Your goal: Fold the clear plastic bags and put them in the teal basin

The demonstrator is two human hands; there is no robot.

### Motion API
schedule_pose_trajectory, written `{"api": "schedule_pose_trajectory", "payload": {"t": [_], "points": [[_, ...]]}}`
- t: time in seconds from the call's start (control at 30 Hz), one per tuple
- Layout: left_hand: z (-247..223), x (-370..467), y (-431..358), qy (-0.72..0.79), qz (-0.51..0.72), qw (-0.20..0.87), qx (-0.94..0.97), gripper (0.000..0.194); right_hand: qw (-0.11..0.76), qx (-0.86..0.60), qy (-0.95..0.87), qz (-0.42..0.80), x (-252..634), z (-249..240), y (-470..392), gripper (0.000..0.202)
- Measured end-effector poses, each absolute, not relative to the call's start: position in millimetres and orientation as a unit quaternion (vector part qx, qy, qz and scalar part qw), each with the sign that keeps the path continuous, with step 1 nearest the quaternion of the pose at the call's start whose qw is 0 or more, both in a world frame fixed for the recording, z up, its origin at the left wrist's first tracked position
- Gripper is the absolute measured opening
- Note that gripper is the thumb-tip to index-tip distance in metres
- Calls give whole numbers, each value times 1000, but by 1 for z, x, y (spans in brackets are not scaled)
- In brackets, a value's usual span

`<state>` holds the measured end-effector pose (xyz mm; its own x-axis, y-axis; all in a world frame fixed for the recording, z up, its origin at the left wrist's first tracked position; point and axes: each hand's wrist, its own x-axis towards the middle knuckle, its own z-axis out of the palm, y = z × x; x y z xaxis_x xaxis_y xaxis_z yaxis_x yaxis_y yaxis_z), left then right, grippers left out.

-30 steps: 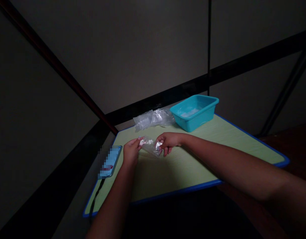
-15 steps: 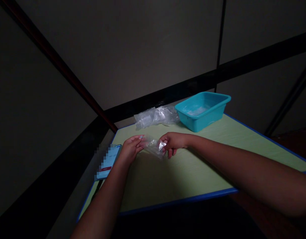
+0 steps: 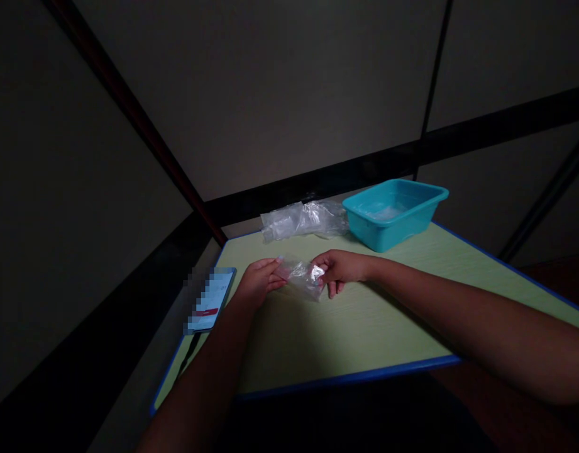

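A small clear plastic bag [image 3: 300,273] is stretched between my two hands, just above the pale green table [image 3: 350,333]. My left hand [image 3: 261,280] pinches its left end between thumb and fingers. At the right end, my right hand [image 3: 335,270] grips the bag, with its lower fingers curled beneath. Behind the hands lies a heap of clear plastic bags [image 3: 305,220]. To its right stands a turquoise basin [image 3: 388,228] with some clear plastic inside.
A tablet or phone [image 3: 216,297] with a lit screen rests at the table's left edge, a dark strap or cord [image 3: 189,352] below it. Dark-trimmed walls meet behind the table, whose edge is blue.
The view has shifted slightly, so the table, basin and hands appear a little further right. Both hands keep their hold on the small bag, which looks more spread out.
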<state>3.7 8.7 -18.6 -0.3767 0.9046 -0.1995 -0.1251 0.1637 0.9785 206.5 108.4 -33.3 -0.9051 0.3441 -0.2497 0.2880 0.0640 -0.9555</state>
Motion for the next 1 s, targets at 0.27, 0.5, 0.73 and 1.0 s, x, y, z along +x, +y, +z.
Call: {"api": "schedule_pose_trajectory", "payload": {"t": [0.27,0.5,0.73,1.0], "points": [[-18,5,10,591,561,415,404,30,25,-212,-735,643,207,-32,107,36],[-16,-7,9,635,523,295,486,22,37,-216,-732,645,208,-31,104,39],[-20,-14,6,684,427,146,573,37,60,-220,-739,634,209,-26,99,54],[-17,-18,3,745,253,87,612,44,52,-196,-769,606,209,-25,99,50]]}}
